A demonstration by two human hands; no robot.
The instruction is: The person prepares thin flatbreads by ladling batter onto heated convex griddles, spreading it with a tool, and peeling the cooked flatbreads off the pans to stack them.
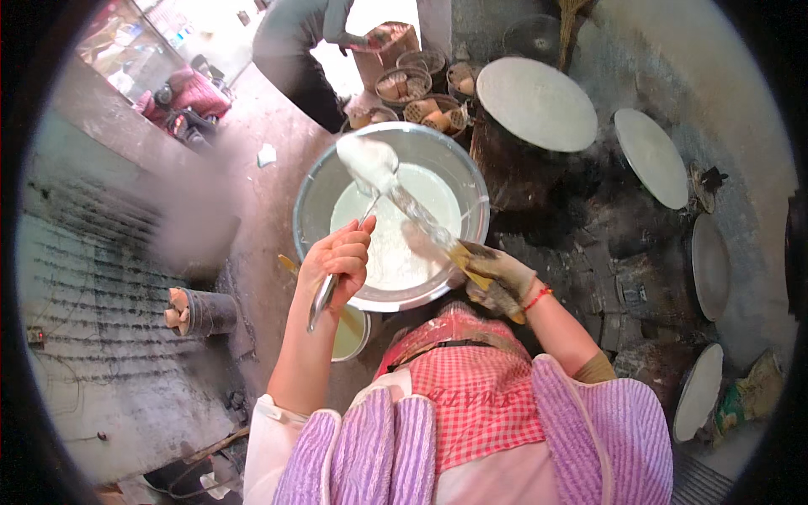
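A large metal basin (303, 214) with white batter (404, 252) in it stands before me. My bare left hand (344, 259) grips the metal handle of a ladle or spoon (323, 297), whose far end meets a white-coated mass (367, 161) above the batter. My right hand (499, 278), in a stained glove, is closed on a yellowish handle; from it a long batter-smeared tool (421, 213) reaches across the basin to the same white mass. What exactly lies under the coating there cannot be told.
Round pale griddles or lids (536, 104) line the right side. Beyond the basin stand tubs of cylindrical briquettes (435, 113), near a bending person (297, 57). A dark bucket (211, 312) of similar pieces is at left. A smaller container (353, 334) with yellowish liquid sits below the basin.
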